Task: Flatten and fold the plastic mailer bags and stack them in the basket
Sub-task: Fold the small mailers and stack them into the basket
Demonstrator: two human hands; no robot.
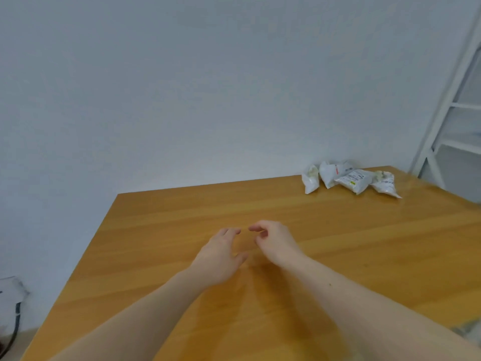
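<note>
While both bare forearms reach in from the 6 o'clock edge, the left hand [220,259] hovers low over the middle of the honey-coloured wooden surface [338,256], fingers spread and relaxed, its grip holding nothing. Just beside it toward 3 o'clock, the right hand [273,242] has fingers loosely curled inward, thumb near the index finger; nothing shows between them, so that grip is also empty. The two hands' fingertips nearly meet but stay apart.

Bare wood lies around the hands on every side, with wide open room toward 3 o'clock and 12 o'clock. At 9 o'clock the board's left edge runs diagonally, dropping to a pale floor where a white object with a dark cord [13,308] sits at the frame's border.

Well apart from the hands, at 1 o'clock, the crumpled white plastic mailer bags [351,178] lie in a loose row near the far edge, against the plain white wall [182,87]. Beyond the far right corner, at 2 o'clock, stands a white metal shelf frame [442,100].
</note>
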